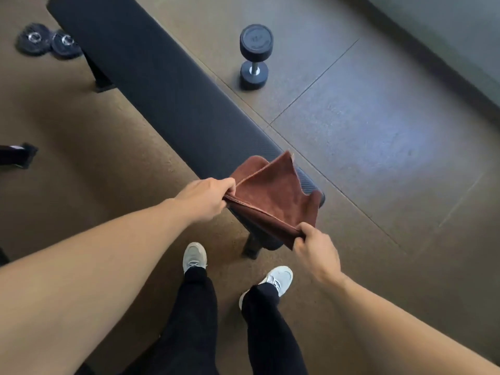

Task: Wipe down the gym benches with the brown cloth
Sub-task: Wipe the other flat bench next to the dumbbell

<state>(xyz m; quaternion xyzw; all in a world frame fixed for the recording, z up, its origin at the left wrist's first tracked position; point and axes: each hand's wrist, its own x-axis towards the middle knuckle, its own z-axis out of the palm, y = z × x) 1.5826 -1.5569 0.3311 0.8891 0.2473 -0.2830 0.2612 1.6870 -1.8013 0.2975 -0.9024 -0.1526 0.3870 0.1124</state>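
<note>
— What's nearest?
— Two light shoes (194, 256) on the floor (378, 147). Just beyond, the left hand (205, 198) and right hand (315, 251) each pinch an edge of the brown cloth (273, 198).
— Where is the cloth?
— Spread over the near end of the black bench (151, 77).
— And farther off?
— A dumbbell (255, 56) right of the bench, weight plates (48, 41) far left.

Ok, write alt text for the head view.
Both hands, left and right, hold a brown cloth stretched over the near end of a black bench. A dumbbell stands on the floor beyond it.
</note>
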